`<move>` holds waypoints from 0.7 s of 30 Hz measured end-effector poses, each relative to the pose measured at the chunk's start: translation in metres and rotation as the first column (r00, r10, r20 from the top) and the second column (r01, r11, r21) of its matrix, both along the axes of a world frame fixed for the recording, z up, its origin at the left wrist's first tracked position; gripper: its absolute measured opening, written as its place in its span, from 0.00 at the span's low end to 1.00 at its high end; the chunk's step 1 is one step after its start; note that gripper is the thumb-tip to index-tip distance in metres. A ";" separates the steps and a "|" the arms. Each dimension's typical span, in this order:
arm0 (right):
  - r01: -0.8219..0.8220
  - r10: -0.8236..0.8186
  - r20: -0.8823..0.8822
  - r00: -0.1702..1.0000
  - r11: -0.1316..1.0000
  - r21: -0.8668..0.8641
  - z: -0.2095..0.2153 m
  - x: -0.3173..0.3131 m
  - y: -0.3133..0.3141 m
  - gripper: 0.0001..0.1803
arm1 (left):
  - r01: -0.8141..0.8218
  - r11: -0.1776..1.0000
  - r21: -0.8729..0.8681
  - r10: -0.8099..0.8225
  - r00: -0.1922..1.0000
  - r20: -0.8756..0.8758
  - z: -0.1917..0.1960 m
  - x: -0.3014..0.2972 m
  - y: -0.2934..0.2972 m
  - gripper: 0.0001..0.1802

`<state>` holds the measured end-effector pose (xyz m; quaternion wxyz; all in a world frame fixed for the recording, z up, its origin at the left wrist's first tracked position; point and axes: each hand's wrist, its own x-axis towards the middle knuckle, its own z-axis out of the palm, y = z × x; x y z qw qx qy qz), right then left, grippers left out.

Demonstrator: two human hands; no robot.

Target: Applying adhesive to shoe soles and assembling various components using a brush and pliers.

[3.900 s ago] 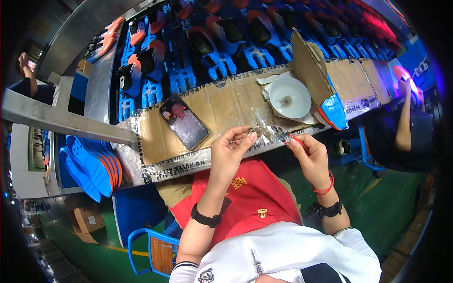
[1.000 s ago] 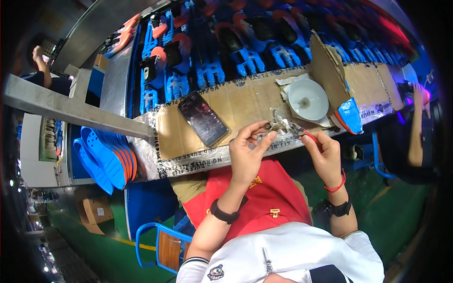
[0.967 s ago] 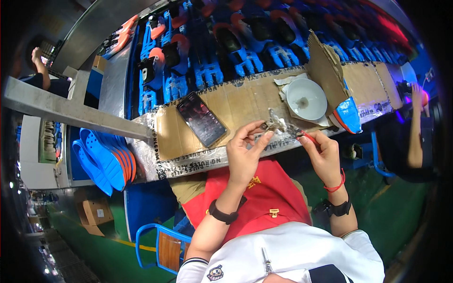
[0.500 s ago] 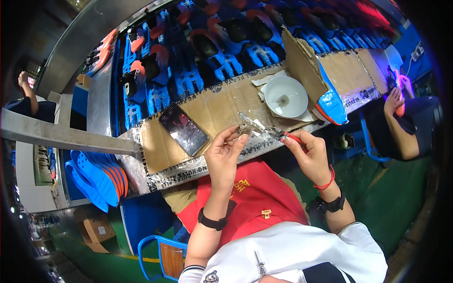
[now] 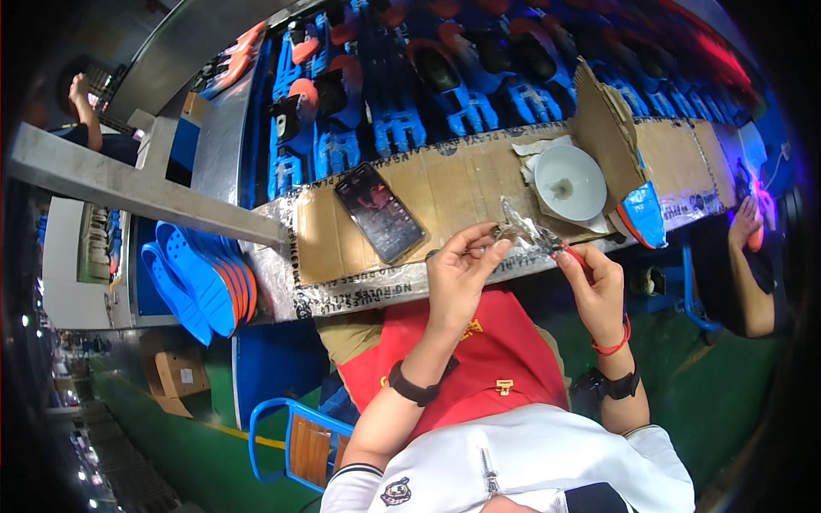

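My left hand is closed in a pinch, thumb against fingertips, on a small crinkled, shiny piece that looks like clear plastic or foil. Facing it, my right hand grips a red-handled tool, whose dark metal end reaches toward the shiny piece. Whether this tool is scissors or pliers is too small to tell, and so is whether it touches the piece. Both hands hover above the near edge of the cardboard-topped table. A white bowl with a dark patch inside stands just beyond my right hand.
A phone lies left of my hands. Blue clogs are stacked at the table's left corner, beside a metal beam. Upright cardboard stands right of the bowl. Rows of blue-and-orange shoes fill the far side. Another person's hand works at far right.
The whole view has shifted, so the table and my hands appear further right. Both hands keep their grips, and the shiny piece between them has turned slightly.
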<state>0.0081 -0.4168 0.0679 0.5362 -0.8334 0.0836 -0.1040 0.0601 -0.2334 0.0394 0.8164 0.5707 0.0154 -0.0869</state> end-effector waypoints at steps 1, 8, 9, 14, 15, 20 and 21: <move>0.015 -0.015 0.006 1.000 1.000 0.015 -0.002 0.000 0.001 0.09 | 0.003 1.000 -0.012 -0.003 1.000 -0.005 -0.001 0.000 -0.001 0.20; 0.040 -0.040 0.058 0.998 0.999 0.002 -0.002 0.002 0.008 0.09 | 0.019 0.999 -0.025 -0.020 1.000 -0.021 -0.004 -0.002 0.000 0.21; 0.046 -0.046 0.067 0.997 0.999 -0.002 -0.002 0.001 0.007 0.09 | 0.015 1.000 -0.026 -0.015 1.000 -0.021 -0.003 -0.002 0.000 0.21; 0.011 -0.008 0.043 0.999 0.996 -0.091 0.000 -0.001 0.001 0.09 | -0.006 1.000 -0.012 0.006 1.000 -0.020 -0.003 0.000 0.002 0.21; 0.009 -0.005 0.042 0.999 0.996 -0.091 0.000 0.000 0.001 0.09 | -0.009 1.000 -0.012 0.008 1.000 -0.020 -0.003 -0.001 0.002 0.21; 0.007 -0.003 0.047 0.999 0.996 -0.087 0.000 0.005 0.005 0.09 | 0.050 0.999 -0.002 -0.050 0.997 -0.052 -0.006 -0.003 0.001 0.20; 0.010 -0.006 0.046 0.999 0.996 -0.088 0.001 0.006 0.005 0.09 | 0.053 0.999 -0.003 -0.053 0.997 -0.053 -0.005 -0.003 0.000 0.20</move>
